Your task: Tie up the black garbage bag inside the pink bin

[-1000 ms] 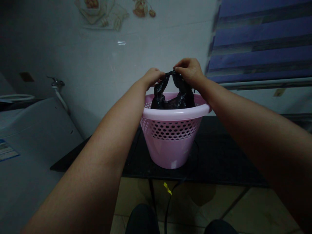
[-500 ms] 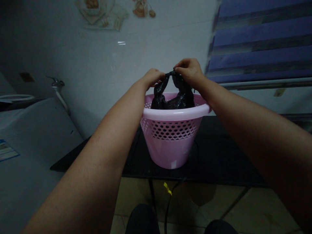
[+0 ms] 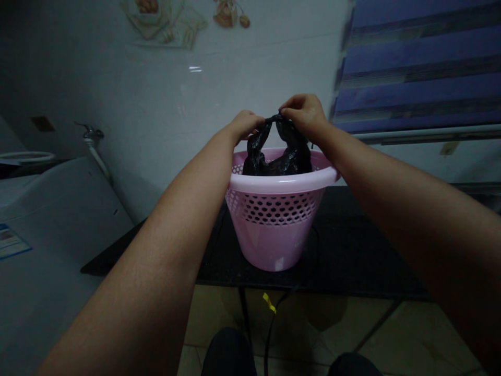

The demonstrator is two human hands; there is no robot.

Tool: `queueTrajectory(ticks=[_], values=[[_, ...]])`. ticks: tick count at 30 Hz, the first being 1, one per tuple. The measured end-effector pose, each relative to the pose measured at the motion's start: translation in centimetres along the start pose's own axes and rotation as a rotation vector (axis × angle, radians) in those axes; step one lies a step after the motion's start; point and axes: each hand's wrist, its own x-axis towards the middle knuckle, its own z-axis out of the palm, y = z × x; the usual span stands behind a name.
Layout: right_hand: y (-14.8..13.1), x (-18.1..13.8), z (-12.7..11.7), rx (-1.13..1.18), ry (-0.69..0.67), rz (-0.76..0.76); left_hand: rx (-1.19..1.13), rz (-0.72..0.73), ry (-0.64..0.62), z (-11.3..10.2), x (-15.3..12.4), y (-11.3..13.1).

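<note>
A pink plastic basket (image 3: 274,235) with a band of holes below its rim stands upright on a black table. Inside it is a black plastic bag (image 3: 291,156), its top pulled up above the rim into two strands that meet in a twist or knot. My left hand (image 3: 247,124) pinches the bag's top from the left. From the right, my right hand (image 3: 305,112) grips the same top between thumb and fingers. The lower part of the bag is hidden by the basket wall.
The black table (image 3: 364,245) runs along a tiled wall. At the left stands a grey-white appliance (image 3: 70,209) near a wall tap (image 3: 92,133). A cable with a yellow tag (image 3: 269,303) hangs off the table's front edge. A striped blind (image 3: 418,68) covers the right side.
</note>
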Motion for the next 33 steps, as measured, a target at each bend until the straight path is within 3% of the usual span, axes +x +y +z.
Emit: queueTrajectory(ticks=[33], values=[[0.32,0.23,-0.01,0.001,0.011,-0.019,-0.024,-0.008,-0.01,-0.13,-0.58,0.25]])
